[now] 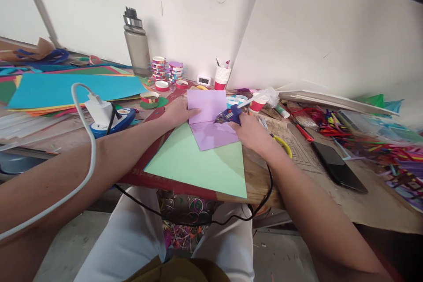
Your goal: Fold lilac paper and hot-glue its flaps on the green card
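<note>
A folded purple paper (206, 103) has one half standing upright and the other half lying flat. My left hand (180, 112) pinches the left edge of the upright half, its thumb across the front. In my right hand (250, 130) is a dark blue hot glue gun (231, 115), with a glue stick poking out of its back. The gun's nozzle points left, at or very close to the fold; I cannot tell if it touches. Under the purple paper lies a larger light green sheet (205, 167), which reaches over the table's front edge.
Left, a power strip (115, 124) with a white charger sits before stacked coloured paper (76, 88). A bottle (137, 48), paper-cup rings (159, 68) and a cup stack (222, 78) stand behind. Right are yellow-handled scissors (284, 146) and a phone (337, 165). The black cord (231, 220) hangs across my lap.
</note>
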A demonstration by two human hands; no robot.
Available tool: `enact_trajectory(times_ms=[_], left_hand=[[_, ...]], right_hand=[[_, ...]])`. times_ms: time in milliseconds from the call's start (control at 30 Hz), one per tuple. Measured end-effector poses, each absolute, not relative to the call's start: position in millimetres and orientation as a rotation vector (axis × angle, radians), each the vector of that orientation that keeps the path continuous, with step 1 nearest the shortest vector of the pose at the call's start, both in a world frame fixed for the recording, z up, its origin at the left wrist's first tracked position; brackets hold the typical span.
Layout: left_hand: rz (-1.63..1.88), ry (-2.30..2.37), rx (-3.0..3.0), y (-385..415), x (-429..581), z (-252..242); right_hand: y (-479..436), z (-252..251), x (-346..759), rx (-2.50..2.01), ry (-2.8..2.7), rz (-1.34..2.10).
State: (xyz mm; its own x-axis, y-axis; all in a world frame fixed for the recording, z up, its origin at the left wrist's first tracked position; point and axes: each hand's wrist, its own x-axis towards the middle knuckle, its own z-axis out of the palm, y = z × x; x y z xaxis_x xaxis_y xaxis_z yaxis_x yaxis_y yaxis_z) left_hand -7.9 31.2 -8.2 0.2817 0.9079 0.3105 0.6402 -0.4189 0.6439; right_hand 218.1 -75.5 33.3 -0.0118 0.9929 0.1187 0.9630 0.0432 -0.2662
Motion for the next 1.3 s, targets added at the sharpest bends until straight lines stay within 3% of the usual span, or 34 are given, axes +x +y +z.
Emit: enact_trajectory(times_ms=[167,500,700,967,1300], left_hand=[[0.92,1.439,2.179,34,-8,-10],[0.895,1.405,2.206,31,-7,-8],[0.906,1.441,2.184,34,-8,-10],[0.942,1.37,2.18,35,-7,-11],[0.91,1.43,2.159,35,-8,-11]], right_hand=[[-76,33,230,-2.071,-2.013,0.092],[-77,29,198,-1.83,-2.117,0.274],[-72,28,214,-2.025,-2.009,0.099],[-76,25,191,-1.819,-2.125,0.219],[-76,31,202,-1.983,-2.072,0.085]])
